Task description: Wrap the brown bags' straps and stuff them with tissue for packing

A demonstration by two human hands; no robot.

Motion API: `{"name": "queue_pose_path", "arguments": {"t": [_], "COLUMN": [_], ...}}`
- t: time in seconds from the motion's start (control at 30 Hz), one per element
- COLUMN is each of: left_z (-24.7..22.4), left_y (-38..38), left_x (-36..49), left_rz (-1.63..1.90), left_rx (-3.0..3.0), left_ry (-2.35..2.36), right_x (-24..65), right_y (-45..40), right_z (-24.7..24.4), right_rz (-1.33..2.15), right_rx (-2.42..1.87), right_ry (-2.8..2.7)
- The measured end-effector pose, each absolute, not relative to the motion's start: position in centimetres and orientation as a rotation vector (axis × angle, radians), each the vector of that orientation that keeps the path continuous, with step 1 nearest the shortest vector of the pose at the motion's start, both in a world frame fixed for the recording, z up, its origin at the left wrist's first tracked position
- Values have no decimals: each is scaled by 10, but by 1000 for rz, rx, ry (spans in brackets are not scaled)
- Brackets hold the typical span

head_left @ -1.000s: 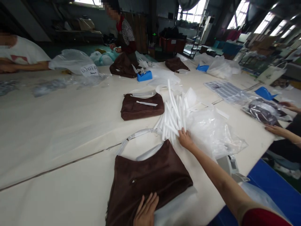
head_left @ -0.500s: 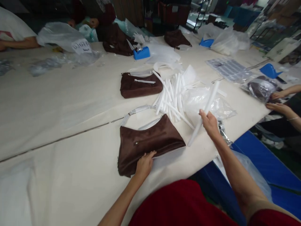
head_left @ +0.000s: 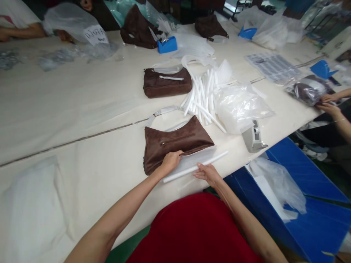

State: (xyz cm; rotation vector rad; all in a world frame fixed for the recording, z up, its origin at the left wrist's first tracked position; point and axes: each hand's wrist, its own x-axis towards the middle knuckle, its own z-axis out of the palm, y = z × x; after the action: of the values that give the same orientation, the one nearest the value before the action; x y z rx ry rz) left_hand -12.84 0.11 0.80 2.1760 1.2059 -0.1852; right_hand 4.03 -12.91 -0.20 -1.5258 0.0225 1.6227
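A brown handbag (head_left: 175, 142) lies on the table before me, its handle wrapped in pale material. My left hand (head_left: 171, 162) is closed on the bag's near edge. A translucent sheet (head_left: 189, 160) sticks out from under that edge. In my right hand (head_left: 207, 173) is a white foam stick (head_left: 181, 174), pinched near its middle and lying along the sheet, close to the table's front edge. Beyond the bag is a heap of similar white sticks (head_left: 204, 93), beside a second brown handbag (head_left: 167, 83).
A clear plastic bag (head_left: 241, 106) and a tape dispenser (head_left: 252, 138) sit to the right. Blue tape dispensers (head_left: 168, 45) stand farther back. At the far right, a person's hands (head_left: 330, 104) touch a wrapped brown item. Blue panels (head_left: 309, 212) are below the table edge.
My right hand has brought the white stick down and left, from upright beside the bag to nearly flat at its near edge. My left hand stays at the edge. The whole view has shifted.
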Motion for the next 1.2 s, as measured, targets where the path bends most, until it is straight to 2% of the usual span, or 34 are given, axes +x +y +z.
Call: {"name": "queue_pose_path", "arguments": {"t": [0.13,0.33,0.57,0.7,0.77,0.83,0.9,0.93,1.07,1.2], "left_z": [7,-3,-30,-51,-61,-70,-77,-79,-75,-60], "left_y": [-3,-14,-38,-50,-52,-53,-54,-55,-60,-51], "left_x": [-129,-133,-135,-139,-141,-142,-143,-144,-151,-151], "left_rz": [-159,-95,24,153,189,209,229,236,204,210], "left_rx": [2206,2252,2339,2475,2520,2561,2609,2632,2701,2691], "left_ry": [1191,1165,1139,1083,1073,1067,1063,1057,956,914], "right_x": [8,-2,-5,19,39,56,66,69,72,77], "right_y": [-100,-74,-78,-95,-94,-85,-74,-71,-83,-102], "right_z": [-21,-20,-22,-3,15,29,29,23,-29,-69], "right_rz": [1606,1671,1704,1762,1561,1044,488,325,130,79], "right_rx": [-1504,-1539,-1846,-1991,-2068,-2059,-1875,-1759,-1447,-1472], "right_ry": [57,-72,-342,-655,-1045,-1588,-2049,-2221,-2748,-2808]}}
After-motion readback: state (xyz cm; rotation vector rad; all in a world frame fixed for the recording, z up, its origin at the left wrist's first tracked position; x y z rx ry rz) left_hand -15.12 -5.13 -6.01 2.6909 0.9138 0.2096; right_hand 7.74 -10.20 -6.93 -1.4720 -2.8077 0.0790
